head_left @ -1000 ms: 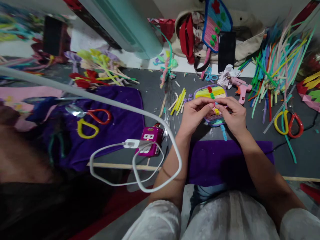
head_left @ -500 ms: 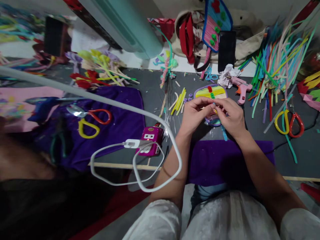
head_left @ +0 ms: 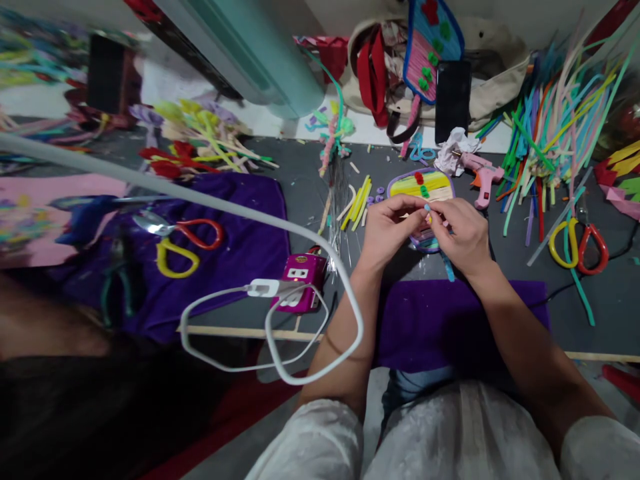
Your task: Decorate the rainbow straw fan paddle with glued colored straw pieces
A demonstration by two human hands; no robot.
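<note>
Both my hands meet over a small woven craft panel [head_left: 423, 184] with a purple rim and yellow stripes, lying on the dark grey table [head_left: 310, 193]. My left hand [head_left: 387, 230] curls its fingers and pinches a small piece at the fingertips. My right hand [head_left: 463, 237] pinches the same spot, and a light blue pipe cleaner [head_left: 447, 264] hangs down from under it. A purple cloth [head_left: 440, 320] lies below my wrists at the table's near edge.
Red-and-yellow scissors [head_left: 577, 243] lie right, another pair [head_left: 180, 243] on a purple cloth left. A pink glue gun [head_left: 480, 177], a heap of coloured pipe cleaners [head_left: 555, 127], a black phone [head_left: 453, 100], a pink power strip [head_left: 300, 280] and a white cable [head_left: 280, 363] surround me.
My right hand has shifted slightly down and turned, and the light blue pipe cleaner now shows below it. My left hand has barely moved.
</note>
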